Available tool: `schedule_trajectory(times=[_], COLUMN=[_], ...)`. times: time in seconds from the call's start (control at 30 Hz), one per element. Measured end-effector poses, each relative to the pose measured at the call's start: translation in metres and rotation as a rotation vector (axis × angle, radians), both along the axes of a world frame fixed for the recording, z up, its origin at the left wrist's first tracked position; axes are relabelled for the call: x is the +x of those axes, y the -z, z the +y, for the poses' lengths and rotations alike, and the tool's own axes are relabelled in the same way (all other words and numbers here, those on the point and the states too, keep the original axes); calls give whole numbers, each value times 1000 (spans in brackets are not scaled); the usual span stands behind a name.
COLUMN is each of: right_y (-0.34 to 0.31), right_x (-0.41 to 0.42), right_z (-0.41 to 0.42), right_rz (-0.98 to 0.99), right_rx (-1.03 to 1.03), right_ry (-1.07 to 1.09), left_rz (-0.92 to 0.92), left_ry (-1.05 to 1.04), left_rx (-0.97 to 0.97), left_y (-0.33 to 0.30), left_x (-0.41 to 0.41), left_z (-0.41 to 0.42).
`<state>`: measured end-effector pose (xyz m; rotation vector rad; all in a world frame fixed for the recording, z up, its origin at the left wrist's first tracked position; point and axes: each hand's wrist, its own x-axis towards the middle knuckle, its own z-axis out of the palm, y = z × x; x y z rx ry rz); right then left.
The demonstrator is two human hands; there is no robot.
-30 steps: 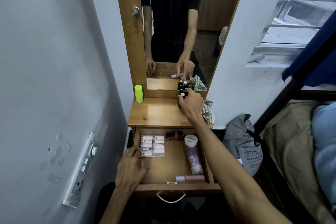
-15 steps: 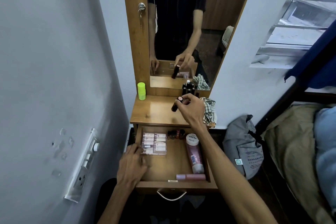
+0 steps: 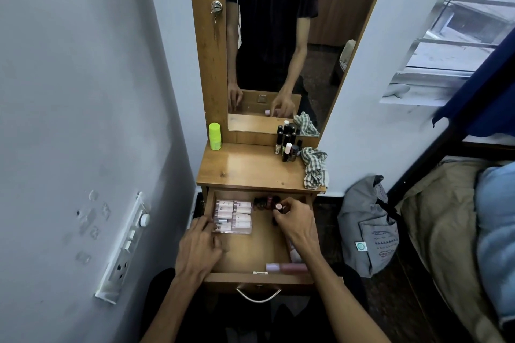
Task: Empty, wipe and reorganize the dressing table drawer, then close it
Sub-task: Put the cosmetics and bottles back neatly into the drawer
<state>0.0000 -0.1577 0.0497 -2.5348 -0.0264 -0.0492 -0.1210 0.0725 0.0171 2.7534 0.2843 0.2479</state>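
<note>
1. Two hands work inside the open drawer (image 3: 259,277) in the lower middle of the frame. The right hand (image 3: 295,221) pinches a small dark bottle with a pink cap (image 3: 278,207) and holds it upright beside the other small dark bottles (image 3: 263,202) at the drawer's back edge, probably so like items sit in one row.
2. The left hand (image 3: 199,245) has its fingers curled against the near edge of the clear box of pale tubes (image 3: 232,216) in the drawer's back-left corner, seemingly steadying it; I cannot tell whether it truly grips the box.
3. One pink tube (image 3: 287,267) lies along the drawer's front wall, out of the way of the open middle.
4. More bottles (image 3: 288,146) stand clustered on the counter (image 3: 250,172) at its right rear, just beside the checked cloth (image 3: 315,170), likely waiting to go back in.
5. A green container (image 3: 215,136) stands at the counter's left rear, well apart from them.
6. My judgement: wiping is done, refilling is underway, closing remains.
</note>
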Motion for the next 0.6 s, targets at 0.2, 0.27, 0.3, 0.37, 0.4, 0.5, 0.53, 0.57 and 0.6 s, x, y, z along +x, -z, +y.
schedule_trajectory(times=[0.2, 0.27, 0.3, 0.37, 0.4, 0.5, 0.53, 0.57, 0.6], right_y=[9, 11, 11, 12, 12, 8, 4, -1, -7], right_x=[10, 13, 13, 13, 13, 11, 10, 9, 9], right_z=[9, 10, 11, 11, 10, 7, 5, 4, 3], right_rz=[-43, -45, -43, -40, -41, -62, -82, -110, -150], right_rx=[-54, -54, -53, -51, -54, -60, -48, -25, 14], right_ry=[20, 19, 23, 24, 18, -5, -5, 3, 15], left_rz=[4, 4, 3, -2, -6, -4, -3, -3, -3], left_ry=[0, -1, 1, 5, 6, 8, 8, 9, 11], left_rx=[-5, -2, -1, -1, -3, -9, -9, -9, -8], left_y=[0, 1, 1, 1, 2, 2, 2, 2, 2], left_x=[0, 1, 1, 1, 1, 0, 0, 0, 0], left_z=[1, 2, 2, 2, 2, 3, 3, 3, 3])
